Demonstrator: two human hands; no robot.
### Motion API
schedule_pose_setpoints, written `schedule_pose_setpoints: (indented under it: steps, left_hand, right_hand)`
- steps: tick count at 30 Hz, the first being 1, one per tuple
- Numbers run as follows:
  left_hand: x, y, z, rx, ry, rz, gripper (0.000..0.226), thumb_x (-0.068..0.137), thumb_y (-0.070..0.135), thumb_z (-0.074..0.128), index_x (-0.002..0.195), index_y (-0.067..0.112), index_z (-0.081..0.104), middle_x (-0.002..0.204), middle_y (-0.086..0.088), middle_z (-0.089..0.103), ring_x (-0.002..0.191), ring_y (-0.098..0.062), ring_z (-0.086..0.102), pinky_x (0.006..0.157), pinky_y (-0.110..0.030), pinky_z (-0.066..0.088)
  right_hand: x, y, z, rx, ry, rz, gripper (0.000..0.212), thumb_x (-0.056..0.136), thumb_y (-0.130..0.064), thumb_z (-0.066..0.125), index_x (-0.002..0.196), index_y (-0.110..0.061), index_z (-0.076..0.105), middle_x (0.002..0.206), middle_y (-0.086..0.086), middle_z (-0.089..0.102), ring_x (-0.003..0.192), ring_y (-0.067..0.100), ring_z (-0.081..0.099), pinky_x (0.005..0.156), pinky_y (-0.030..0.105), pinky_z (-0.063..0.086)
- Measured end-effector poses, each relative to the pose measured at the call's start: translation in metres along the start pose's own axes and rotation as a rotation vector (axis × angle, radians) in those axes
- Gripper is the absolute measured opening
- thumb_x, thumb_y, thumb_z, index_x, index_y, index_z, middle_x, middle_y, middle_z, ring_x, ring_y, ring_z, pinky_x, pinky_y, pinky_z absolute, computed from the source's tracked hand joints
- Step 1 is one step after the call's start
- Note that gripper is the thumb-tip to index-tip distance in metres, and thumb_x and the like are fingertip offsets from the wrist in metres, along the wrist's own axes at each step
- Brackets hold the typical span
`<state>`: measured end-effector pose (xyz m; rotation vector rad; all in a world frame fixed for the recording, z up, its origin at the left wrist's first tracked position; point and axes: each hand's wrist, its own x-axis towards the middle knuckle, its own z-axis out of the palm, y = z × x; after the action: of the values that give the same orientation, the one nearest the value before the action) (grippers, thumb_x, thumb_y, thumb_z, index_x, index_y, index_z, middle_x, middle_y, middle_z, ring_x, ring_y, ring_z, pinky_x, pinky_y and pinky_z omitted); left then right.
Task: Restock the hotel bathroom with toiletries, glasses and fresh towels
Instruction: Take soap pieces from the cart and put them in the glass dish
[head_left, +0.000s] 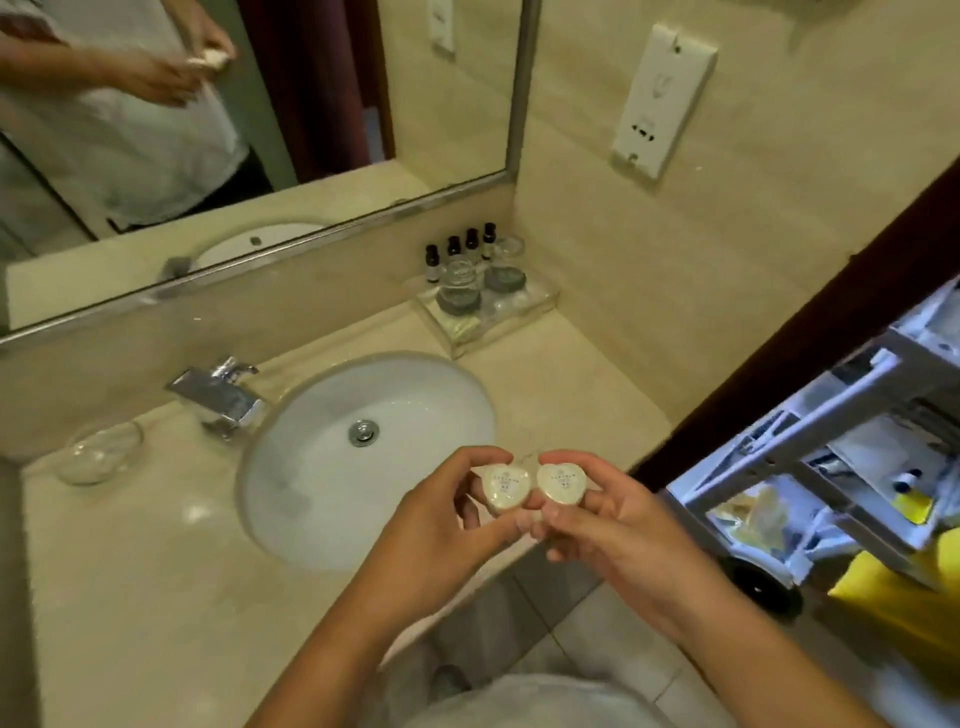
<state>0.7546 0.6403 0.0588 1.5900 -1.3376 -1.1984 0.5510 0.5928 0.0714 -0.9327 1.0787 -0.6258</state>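
On the toiletries step, my left hand (457, 514) pinches one soap (503, 486) and my right hand (613, 525) a second soap (560, 482), over the sink (322, 467); next they likely need setting in the tray (441, 327) beyond my hands, rightward.

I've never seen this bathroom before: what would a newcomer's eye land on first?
First the two hands at centre: the left hand pinches one wrapped soap, the right hand a second soap beside it, above the white sink's front edge. Then the clear tray in the back right corner of the counter, holding small dark-capped bottles and two glasses.
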Motion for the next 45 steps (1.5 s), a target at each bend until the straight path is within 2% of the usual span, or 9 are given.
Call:
schedule_pose_setpoints:
  steps: [7, 10, 13, 16, 21, 27, 36, 42, 45]
  left_hand:
    - [-0.023, -0.044, -0.066, -0.093, 0.134, -0.086, 0.042, 0.091, 0.031, 0.077, 0.126, 0.047, 0.06, 0.098, 0.01, 0.069, 0.083, -0.012, 0.062, 0.077, -0.02, 0.047]
    - [-0.034, -0.056, -0.088, -0.136, 0.211, -0.111, 0.04, 0.09, 0.03, 0.079, 0.122, 0.047, 0.062, 0.097, 0.011, 0.069, 0.082, -0.012, 0.061, 0.077, -0.023, 0.049]
    - [-0.043, -0.065, -0.11, -0.148, 0.291, -0.137, 0.039, 0.089, 0.031, 0.081, 0.119, 0.047, 0.064, 0.103, 0.019, 0.066, 0.083, -0.01, 0.063, 0.077, -0.027, 0.053]
    - [-0.048, -0.071, -0.131, -0.107, 0.381, -0.158, 0.039, 0.087, 0.036, 0.081, 0.12, 0.047, 0.064, 0.112, 0.021, 0.063, 0.092, -0.007, 0.062, 0.078, -0.024, 0.051]
    - [-0.044, -0.085, -0.166, -0.039, 0.519, -0.191, 0.039, 0.086, 0.037, 0.082, 0.12, 0.046, 0.064, 0.118, 0.02, 0.06, 0.104, -0.005, 0.058, 0.079, -0.016, 0.042]
    - [-0.026, -0.1, -0.212, -0.027, 0.672, -0.262, 0.039, 0.084, 0.035, 0.084, 0.118, 0.043, 0.065, 0.121, 0.019, 0.061, 0.1, -0.005, 0.059, 0.076, -0.017, 0.042]
    - [-0.001, -0.127, -0.268, -0.078, 0.85, -0.405, 0.039, 0.083, 0.033, 0.086, 0.117, 0.043, 0.067, 0.115, 0.015, 0.066, 0.096, -0.003, 0.061, 0.075, -0.015, 0.044]
    - [0.002, -0.162, -0.3, -0.046, 0.871, -0.39, 0.042, 0.084, 0.028, 0.086, 0.119, 0.041, 0.067, 0.115, 0.009, 0.063, 0.092, -0.008, 0.06, 0.079, -0.018, 0.045]
    - [0.0, -0.187, -0.317, -0.02, 0.911, -0.409, 0.045, 0.083, 0.03, 0.087, 0.121, 0.041, 0.067, 0.116, 0.009, 0.059, 0.095, -0.009, 0.06, 0.081, -0.016, 0.045]
  right_hand:
    - [0.043, -0.003, 0.072, -0.216, -0.162, 0.017, 0.04, 0.093, -0.003, 0.073, 0.127, -0.022, 0.065, 0.107, 0.011, 0.079, 0.091, 0.026, 0.073, 0.084, 0.044, 0.057]
    - [0.06, -0.004, 0.1, -0.334, -0.251, -0.01, 0.039, 0.09, -0.006, 0.077, 0.123, -0.025, 0.068, 0.108, 0.005, 0.079, 0.094, 0.024, 0.074, 0.083, 0.042, 0.06]
    - [0.08, -0.003, 0.128, -0.414, -0.304, -0.087, 0.036, 0.086, -0.01, 0.083, 0.115, -0.029, 0.074, 0.105, 0.002, 0.075, 0.084, 0.017, 0.068, 0.074, 0.037, 0.061]
    - [0.102, -0.007, 0.154, -0.531, -0.356, -0.16, 0.034, 0.084, -0.016, 0.086, 0.111, -0.033, 0.075, 0.103, -0.003, 0.073, 0.08, 0.012, 0.065, 0.076, 0.038, 0.061]
    - [0.147, -0.021, 0.199, -0.77, -0.493, -0.268, 0.037, 0.083, -0.027, 0.087, 0.112, -0.041, 0.07, 0.104, -0.014, 0.072, 0.088, 0.012, 0.068, 0.078, 0.03, 0.057]
    - [0.207, -0.035, 0.259, -0.981, -0.654, -0.438, 0.036, 0.084, -0.032, 0.084, 0.115, -0.038, 0.066, 0.092, -0.018, 0.07, 0.086, 0.003, 0.065, 0.072, 0.013, 0.048]
    - [0.286, -0.03, 0.331, -1.134, -0.896, -0.595, 0.036, 0.091, -0.038, 0.076, 0.115, -0.034, 0.05, 0.094, -0.01, 0.067, 0.083, 0.008, 0.064, 0.072, 0.031, 0.05]
    - [0.307, -0.006, 0.379, -1.248, -0.93, -0.665, 0.036, 0.092, -0.033, 0.068, 0.117, -0.028, 0.042, 0.081, -0.011, 0.06, 0.076, 0.018, 0.059, 0.068, 0.041, 0.053]
    - [0.312, 0.003, 0.397, -1.254, -0.879, -0.732, 0.037, 0.093, -0.037, 0.069, 0.122, -0.027, 0.048, 0.105, -0.007, 0.06, 0.096, 0.019, 0.058, 0.078, 0.039, 0.052]
